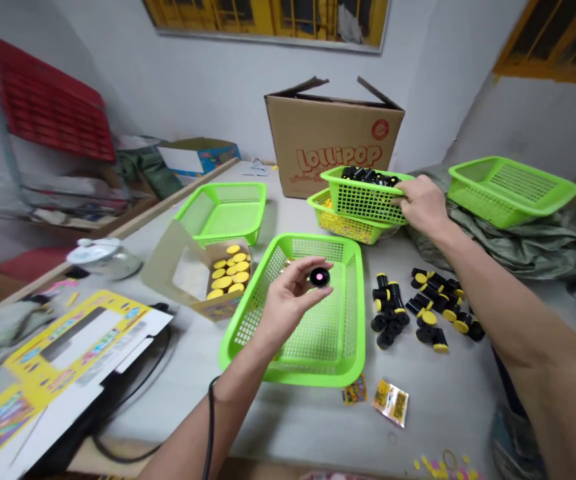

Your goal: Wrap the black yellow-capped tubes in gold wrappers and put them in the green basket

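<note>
My left hand [291, 293] pinches a small black cylinder [319, 277] between thumb and fingers; its round end faces me and shows a pink centre. Below it lies a large green basket [359, 313] with mesh sides. Farther back, my right hand [422, 203] grips the rim of a smaller green basket [368, 205] full of black pieces [368, 176]. That basket sits over another green basket [353, 230] holding small yellow bits. Black cylinders with yellow caps [435, 300] lie in loose groups on the table, right of the large basket.
An open carton [218, 310] with yellow-capped pieces stands left of the large basket. Behind are another green basket [233, 217] and a big cardboard box [335, 137]. One more green basket [513, 190] rests on cloth at right. Flattened yellow packaging [75, 347] lies front left; a foil packet [391, 403] lies in front.
</note>
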`<state>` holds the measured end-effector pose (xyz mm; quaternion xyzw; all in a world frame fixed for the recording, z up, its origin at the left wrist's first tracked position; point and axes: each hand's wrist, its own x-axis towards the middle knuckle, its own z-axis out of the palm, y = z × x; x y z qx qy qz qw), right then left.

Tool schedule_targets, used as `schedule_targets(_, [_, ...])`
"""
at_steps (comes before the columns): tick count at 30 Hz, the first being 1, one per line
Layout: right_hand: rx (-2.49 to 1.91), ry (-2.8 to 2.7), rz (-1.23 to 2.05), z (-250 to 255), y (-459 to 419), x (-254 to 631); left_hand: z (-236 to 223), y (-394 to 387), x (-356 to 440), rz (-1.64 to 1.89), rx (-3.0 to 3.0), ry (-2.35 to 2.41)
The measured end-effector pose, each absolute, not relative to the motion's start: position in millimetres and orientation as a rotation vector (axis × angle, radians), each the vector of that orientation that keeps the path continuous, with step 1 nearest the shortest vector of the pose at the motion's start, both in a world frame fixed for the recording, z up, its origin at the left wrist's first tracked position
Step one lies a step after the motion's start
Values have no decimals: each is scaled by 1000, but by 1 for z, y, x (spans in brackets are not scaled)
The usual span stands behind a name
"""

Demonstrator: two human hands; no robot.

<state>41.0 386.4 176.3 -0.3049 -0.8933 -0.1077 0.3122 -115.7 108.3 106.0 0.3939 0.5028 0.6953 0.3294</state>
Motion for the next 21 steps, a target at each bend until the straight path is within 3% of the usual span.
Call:
schedule_targets(7, [-462,-2267,-303,195,349,32,100,83,-107,1611,1119,1395])
schedule_targets(12, [-320,-2281,-186,218,316,-27,99,66,-106,1477,1211,1459])
schedule_targets(17, [-332,-2360,-242,226,288,-98,87,55,-113,1554,1187,1508])
schedule_targets(21, [-373,-2416,-328,222,281,-103,76,51,-124,1682,1058,1452])
